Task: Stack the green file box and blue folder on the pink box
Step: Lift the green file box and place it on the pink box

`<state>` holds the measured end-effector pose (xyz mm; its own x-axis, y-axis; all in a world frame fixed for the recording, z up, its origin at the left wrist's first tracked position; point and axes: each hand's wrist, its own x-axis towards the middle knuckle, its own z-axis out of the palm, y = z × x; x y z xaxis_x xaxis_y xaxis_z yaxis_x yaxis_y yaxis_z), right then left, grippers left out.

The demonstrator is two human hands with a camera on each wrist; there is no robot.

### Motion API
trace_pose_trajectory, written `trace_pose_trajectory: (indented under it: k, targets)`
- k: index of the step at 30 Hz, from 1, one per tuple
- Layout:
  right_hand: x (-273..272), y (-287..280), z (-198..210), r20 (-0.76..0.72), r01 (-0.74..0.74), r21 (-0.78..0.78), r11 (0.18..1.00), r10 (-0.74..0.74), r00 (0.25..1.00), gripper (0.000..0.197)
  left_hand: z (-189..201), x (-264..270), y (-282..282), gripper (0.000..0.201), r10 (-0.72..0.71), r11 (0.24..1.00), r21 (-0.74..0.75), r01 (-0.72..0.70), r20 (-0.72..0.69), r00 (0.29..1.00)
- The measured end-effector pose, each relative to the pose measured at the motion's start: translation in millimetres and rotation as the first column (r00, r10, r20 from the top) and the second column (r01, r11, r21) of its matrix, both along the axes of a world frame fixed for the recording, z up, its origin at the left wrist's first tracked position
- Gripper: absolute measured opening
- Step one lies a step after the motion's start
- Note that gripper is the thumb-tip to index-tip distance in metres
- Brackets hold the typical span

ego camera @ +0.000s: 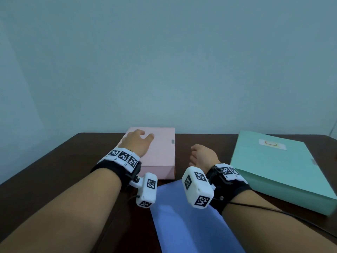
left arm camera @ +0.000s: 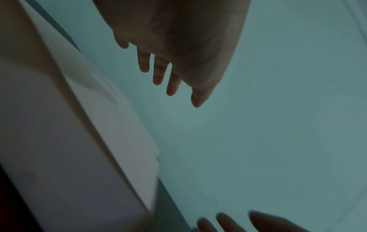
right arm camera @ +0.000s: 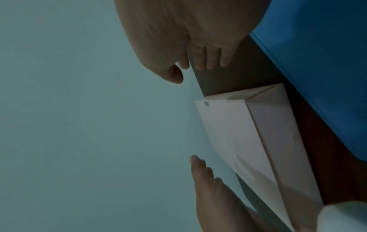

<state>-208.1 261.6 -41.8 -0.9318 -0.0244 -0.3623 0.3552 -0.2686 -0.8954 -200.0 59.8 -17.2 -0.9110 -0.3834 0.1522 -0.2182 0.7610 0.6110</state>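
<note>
Both hands empty: left hand (ego camera: 137, 143) spread above pink box (ego camera: 160, 152); wrist view shows right hand (right arm camera: 198, 51) loosely curled.

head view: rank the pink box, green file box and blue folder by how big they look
1. blue folder and green file box: alike in apparent size, and the folder lies nearest the camera and is cut off, so unranked.
2. pink box: smallest, farthest.

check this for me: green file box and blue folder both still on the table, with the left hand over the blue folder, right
Not quite: the left hand is over the pink box, as the head view shows. The green file box and blue folder do lie on the table.
</note>
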Motion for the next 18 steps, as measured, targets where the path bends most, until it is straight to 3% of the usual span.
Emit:
trace_pose_trajectory:
  k: [2,4,8,9,13,15,16,17,18]
  targets:
    - [5.5,19.3,11.6,-0.038,0.045,0.031,0.998,-0.044,0.998,0.045,7.1,5.9,28.2,0.062,-0.068,0.994,0.086,0.071,-0.041,0.997]
    - [11.4,42.6,24.4,-0.087,0.073,0.175,0.982,-0.058,0.995,0.042,11.1,13.6,60.8,0.059,-0.133,0.977,0.161,0.142,-0.067,0.989]
    - [26.2,93.2,40.4,-0.167,0.229,0.391,0.891,-0.176,0.97,0.045,8.7,28.5,122.6,0.058,-0.261,0.925,0.276,0.261,-0.038,0.965]
    - [33.9,106.4,49.7,-0.179,0.283,0.359,0.89,-0.232,0.956,0.047,7.4,31.3,138.0,0.059,-0.287,0.916,0.286,0.283,-0.026,0.957]
    - [49.6,148.3,53.8,-0.196,0.328,0.459,0.826,-0.266,0.944,0.057,-0.3,34.5,179.5,0.063,-0.327,0.897,0.33,0.295,0.044,0.944]
    - [55.9,170.0,53.1,-0.188,0.353,0.53,0.771,-0.299,0.936,0.058,-1.6,36.8,196.7,0.063,-0.339,0.885,0.365,0.289,0.083,0.937]
    - [52.0,187.2,48.8,-0.251,0.341,0.627,0.7,-0.234,0.939,0.056,-2.0,37.9,206.1,0.063,-0.341,0.882,0.379,0.281,0.1,0.935]
    - [56.8,196.5,50.8,-0.235,0.364,0.611,0.703,-0.278,0.931,0.054,-2.6,39.1,213.2,0.064,-0.34,0.879,0.388,0.275,0.109,0.934]
    - [56.5,209.8,47.9,-0.248,0.342,0.683,0.645,-0.236,0.94,0.051,-3.8,40.5,219.5,0.066,-0.343,0.877,0.397,0.271,0.122,0.932]
